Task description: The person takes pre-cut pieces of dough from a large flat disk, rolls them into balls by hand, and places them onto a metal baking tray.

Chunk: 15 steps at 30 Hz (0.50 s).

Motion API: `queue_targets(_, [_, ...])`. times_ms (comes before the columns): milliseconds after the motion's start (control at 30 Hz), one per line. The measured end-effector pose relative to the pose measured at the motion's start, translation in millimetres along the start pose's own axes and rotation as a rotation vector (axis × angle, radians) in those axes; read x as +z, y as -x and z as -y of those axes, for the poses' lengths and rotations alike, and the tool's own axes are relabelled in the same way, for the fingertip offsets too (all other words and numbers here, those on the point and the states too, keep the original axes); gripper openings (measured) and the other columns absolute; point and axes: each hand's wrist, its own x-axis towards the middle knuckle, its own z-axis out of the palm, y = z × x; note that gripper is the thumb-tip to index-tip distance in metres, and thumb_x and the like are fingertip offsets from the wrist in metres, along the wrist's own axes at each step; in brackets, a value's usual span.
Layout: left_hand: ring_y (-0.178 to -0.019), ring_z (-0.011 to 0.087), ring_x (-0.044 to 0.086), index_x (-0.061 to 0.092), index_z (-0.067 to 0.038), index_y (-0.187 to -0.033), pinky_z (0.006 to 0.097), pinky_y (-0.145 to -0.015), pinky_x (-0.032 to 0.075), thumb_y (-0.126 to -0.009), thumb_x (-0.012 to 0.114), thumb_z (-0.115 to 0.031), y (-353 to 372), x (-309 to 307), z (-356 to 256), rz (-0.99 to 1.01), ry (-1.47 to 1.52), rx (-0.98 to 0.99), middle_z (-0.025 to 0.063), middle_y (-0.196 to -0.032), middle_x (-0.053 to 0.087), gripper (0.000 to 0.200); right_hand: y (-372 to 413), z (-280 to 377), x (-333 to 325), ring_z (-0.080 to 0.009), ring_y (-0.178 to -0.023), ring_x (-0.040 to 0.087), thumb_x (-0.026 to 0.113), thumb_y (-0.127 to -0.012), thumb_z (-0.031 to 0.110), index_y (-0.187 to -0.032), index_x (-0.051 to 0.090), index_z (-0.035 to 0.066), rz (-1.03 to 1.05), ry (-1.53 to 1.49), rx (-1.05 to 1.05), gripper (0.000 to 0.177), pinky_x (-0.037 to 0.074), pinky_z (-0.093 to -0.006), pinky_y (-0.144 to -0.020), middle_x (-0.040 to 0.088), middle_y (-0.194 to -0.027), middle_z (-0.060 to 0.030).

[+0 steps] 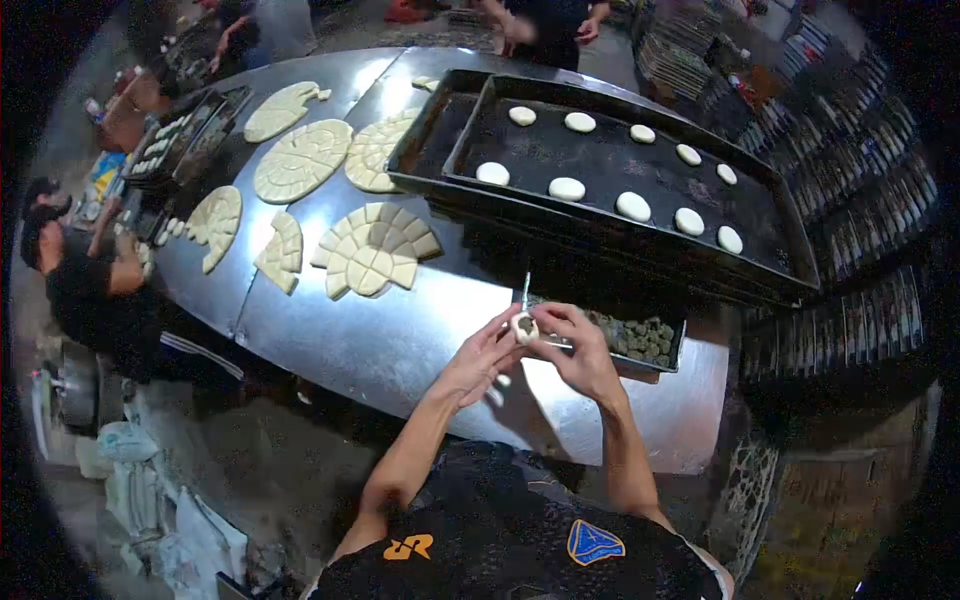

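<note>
Between my two hands is a small round piece of dough (516, 334) with a dark filling showing in its open middle. My left hand (474, 366) cups it from the left, fingers against its side. From the right, my right hand (582, 352) grips its edge with thumb and fingers. Just behind my fingers, a thin light-coloured tool (526, 285) sticks up; its lower end is hidden. Under and beyond my right hand lies a shallow tray holding greenish-brown lumps of filling (652, 342).
A large black baking tray (625, 160) with two rows of white dough rounds stands behind my hands. Flat dough sheets cut into pieces (372, 252) lie on the metal table (400, 340) to the left. Trays are stacked at right (850, 210). Other people work at left and across the table.
</note>
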Motion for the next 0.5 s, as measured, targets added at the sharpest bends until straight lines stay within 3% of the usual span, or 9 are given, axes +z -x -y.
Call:
queue_targets(67, [-0.113, 0.0145, 0.054, 0.030, -0.002, -0.144, 0.0273, -0.096, 0.047, -0.097, 0.054, -0.018, -1.1, -3.6, 6.4, 0.018, 0.024, 0.013, 0.0085, -0.127, 0.051, 0.055, -4.7, 14.1, 6.8, -0.0277, -0.095, 0.062, 0.073, -0.079, 0.010, -0.109, 0.068, 0.004, -0.023, 0.093, -0.151, 0.031, 0.050, -0.0342, -0.082, 0.062, -0.106, -0.0143])
queue_targets(133, [-0.111, 0.0141, 0.054, 0.035, -0.002, -0.140, 0.0257, -0.095, 0.047, -0.097, 0.054, -0.020, 0.5, -4.3, 8.6, 0.026, 0.032, 0.131, 0.0080, -0.126, 0.051, 0.051, -6.4, 6.5, 15.7, -0.0262, -0.086, 0.063, 0.071, -0.080, 0.008, -0.103, 0.070, 0.004, -0.055, -0.019, -0.069, 0.024, 0.051, -0.0323, -0.074, 0.062, -0.103, -0.0131])
queue_targets(167, [-0.109, 0.0157, 0.055, 0.039, -0.004, -0.137, 0.0279, -0.095, 0.047, -0.099, 0.051, -0.021, 3.3, -2.0, 1.0, -0.025, 0.121, 0.088, 0.0079, -0.124, 0.052, 0.043, -8.5, 2.7, 20.2, -0.0262, -0.086, 0.063, 0.071, -0.080, 0.008, -0.103, 0.070, 0.004, -0.049, -0.023, -0.075, 0.024, 0.051, -0.0323, -0.074, 0.062, -0.103, -0.0131])
queue_targets(233, [-0.110, 0.0168, 0.055, 0.039, -0.005, -0.136, 0.0296, -0.096, 0.047, -0.099, 0.049, -0.022, 2.4, -20.3, 12.7, -0.056, 0.264, 0.116, 0.0080, -0.123, 0.052, 0.042, -14.3, -3.5, 31.4, -0.0203, -0.085, 0.064, 0.070, -0.079, 0.001, -0.100, 0.070, 0.001, 0.001, -0.160, 0.171, 0.021, 0.053, -0.0283, -0.070, 0.063, -0.103, -0.0118])
queue_targets(267, [-0.110, 0.0179, 0.055, 0.039, -0.006, -0.136, 0.0313, -0.097, 0.046, -0.100, 0.047, -0.022, 2.8, -26.3, 17.7, -0.072, 0.405, 0.129, 0.0081, -0.122, 0.053, 0.040, -15.9, -4.8, 37.9, -0.0247, -0.080, 0.063, 0.069, -0.081, 0.007, -0.098, 0.071, 0.004, -0.029, -0.099, 0.021, 0.017, 0.051, -0.0309, -0.067, 0.063, -0.089, -0.0123])
queue_targets(333, [-0.104, 0.0174, 0.055, 0.043, -0.009, -0.125, 0.0328, -0.090, 0.047, -0.098, 0.051, -0.017, 5.8, -21.2, 12.7, -0.160, 0.344, 0.194, 0.0084, -0.116, 0.054, 0.029, -16.3, -11.2, 50.0, -0.0248, -0.080, 0.063, 0.071, -0.082, 0.013, -0.099, 0.070, 0.004, -0.128, 0.184, -0.289, 0.020, 0.052, -0.0311, -0.067, 0.064, -0.087, -0.0132])
queue_targets(400, [-0.100, 0.0173, 0.055, 0.046, -0.011, -0.116, 0.0324, -0.089, 0.046, -0.096, 0.052, -0.013, 2.9, -33.5, 20.6, -0.100, 0.239, 0.318, 0.0086, -0.113, 0.054, 0.021, -14.2, 3.2, 51.3, -0.0258, -0.079, 0.064, 0.072, -0.082, 0.020, -0.105, 0.069, 0.005, 0.046, -0.046, 0.015, 0.027, 0.053, -0.0332, -0.067, 0.065, -0.091, -0.0145])
queue_targets(467, [-0.100, 0.0195, 0.055, 0.044, -0.009, -0.109, 0.0361, -0.091, 0.046, -0.097, 0.050, -0.012, 7.0, -38.7, 14.1, -0.133, 0.083, 0.344, 0.0098, -0.111, 0.053, 0.014, -15.8, 4.7, 59.6, -0.0239, -0.079, 0.064, 0.071, -0.083, 0.019, -0.105, 0.070, 0.007, 0.019, -0.069, 0.114, 0.026, 0.054, -0.0328, -0.066, 0.066, -0.090, -0.0140])
queue_targets(500, [-0.101, 0.0197, 0.055, 0.043, -0.009, -0.110, 0.0359, -0.091, 0.046, -0.098, 0.050, -0.013, 11.4, -37.0, 6.8, -0.131, 0.117, 0.329, 0.0105, -0.111, 0.053, 0.015, -17.1, 1.4, 64.2, -0.0236, -0.079, 0.065, 0.071, -0.083, 0.017, -0.105, 0.070, 0.006, 0.006, -0.084, 0.046, 0.024, 0.054, -0.0328, -0.066, 0.065, -0.088, -0.0134])
